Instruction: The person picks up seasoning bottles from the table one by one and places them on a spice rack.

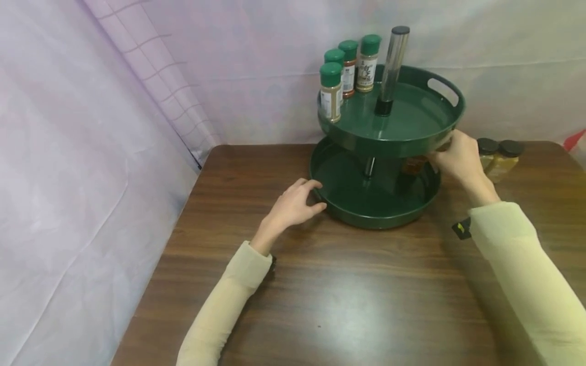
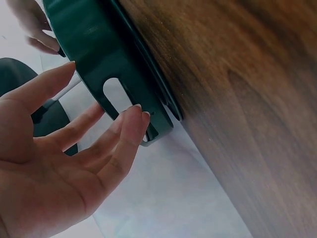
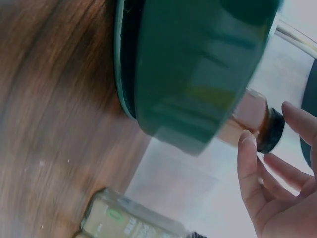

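A green two-tier turntable tray stands at the back of the table, with a lower tier and an upper tier. My left hand is at the lower tier's left rim. Its fingers lie loosely bent by the handle slot, thumb apart from them. At the lower tier's right side, my right hand holds a spice jar by its black lid, between thumb and fingers. The jar is upright, its base hidden behind the tier's wall. The upper tier partly covers this jar in the head view.
Several green-capped spice bottles stand along the upper tier's left side. A metal post rises from its middle. Two black-lidded jars stand on the table right of the tray. A pale cloth hangs behind.
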`<state>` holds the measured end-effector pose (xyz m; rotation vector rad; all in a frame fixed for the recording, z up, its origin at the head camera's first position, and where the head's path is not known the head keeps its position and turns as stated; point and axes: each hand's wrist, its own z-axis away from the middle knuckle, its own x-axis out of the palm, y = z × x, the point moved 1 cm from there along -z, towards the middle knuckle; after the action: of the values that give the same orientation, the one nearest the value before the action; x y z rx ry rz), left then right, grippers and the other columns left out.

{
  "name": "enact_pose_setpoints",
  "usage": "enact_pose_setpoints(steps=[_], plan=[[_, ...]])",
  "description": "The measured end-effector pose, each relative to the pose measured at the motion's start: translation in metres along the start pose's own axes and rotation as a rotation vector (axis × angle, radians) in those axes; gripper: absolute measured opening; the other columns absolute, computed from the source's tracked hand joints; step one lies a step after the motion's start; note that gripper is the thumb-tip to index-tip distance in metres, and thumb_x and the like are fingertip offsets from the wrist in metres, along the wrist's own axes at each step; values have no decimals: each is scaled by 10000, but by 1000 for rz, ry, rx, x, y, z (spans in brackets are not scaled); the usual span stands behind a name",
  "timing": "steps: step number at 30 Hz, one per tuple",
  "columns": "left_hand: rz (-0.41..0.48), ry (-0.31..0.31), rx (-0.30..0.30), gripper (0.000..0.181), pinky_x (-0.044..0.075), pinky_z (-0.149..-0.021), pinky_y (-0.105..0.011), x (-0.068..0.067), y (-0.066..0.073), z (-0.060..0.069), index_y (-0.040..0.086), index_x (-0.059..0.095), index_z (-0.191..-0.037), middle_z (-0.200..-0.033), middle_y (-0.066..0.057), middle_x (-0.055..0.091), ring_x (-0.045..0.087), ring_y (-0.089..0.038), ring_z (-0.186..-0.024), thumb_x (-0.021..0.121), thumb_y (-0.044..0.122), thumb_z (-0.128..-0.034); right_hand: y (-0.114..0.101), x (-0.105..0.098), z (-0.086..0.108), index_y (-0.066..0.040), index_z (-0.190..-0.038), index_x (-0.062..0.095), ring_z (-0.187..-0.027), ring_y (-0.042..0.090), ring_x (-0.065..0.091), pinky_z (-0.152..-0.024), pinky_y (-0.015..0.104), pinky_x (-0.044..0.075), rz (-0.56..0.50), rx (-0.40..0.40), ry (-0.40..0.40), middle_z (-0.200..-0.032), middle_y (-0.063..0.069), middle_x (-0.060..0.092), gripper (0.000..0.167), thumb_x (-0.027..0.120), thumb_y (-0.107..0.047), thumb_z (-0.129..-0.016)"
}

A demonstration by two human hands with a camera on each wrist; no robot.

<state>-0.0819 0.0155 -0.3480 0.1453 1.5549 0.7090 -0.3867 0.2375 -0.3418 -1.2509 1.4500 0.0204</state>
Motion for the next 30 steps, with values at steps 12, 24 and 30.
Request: enact_pose_setpoints(steps=[12,24,30], plan=[[4,10,-12,544,458,-1007,-568,0,-1,1,94,531,-1441,-1448,-163,498,522,-370,-1277,691,304,-965,6,-33,13,-54,-1437,546,-1064,412,629,-872,392,490,-22,28,22,-1326,225,618,631,703,-409,-940],[11,14,-6,538,489,-958,-570,2,-1,0,91,538,-1433,-1441,-173,500,542,-376,-1236,695,292,-959,41,-74,26,-21,-1402,574,-603,-248,409,-632,92,329,47,56,95,-1334,258,604,601,733,-354,-928],[11,2,1,546,496,-946,-567,4,0,-3,89,528,-1441,-1429,-169,509,546,-361,-1230,697,290,-962,63,-95,31,-24,-1452,524,-821,-43,602,-961,402,443,60,132,101,-1416,265,538,639,706,-366,-944]])
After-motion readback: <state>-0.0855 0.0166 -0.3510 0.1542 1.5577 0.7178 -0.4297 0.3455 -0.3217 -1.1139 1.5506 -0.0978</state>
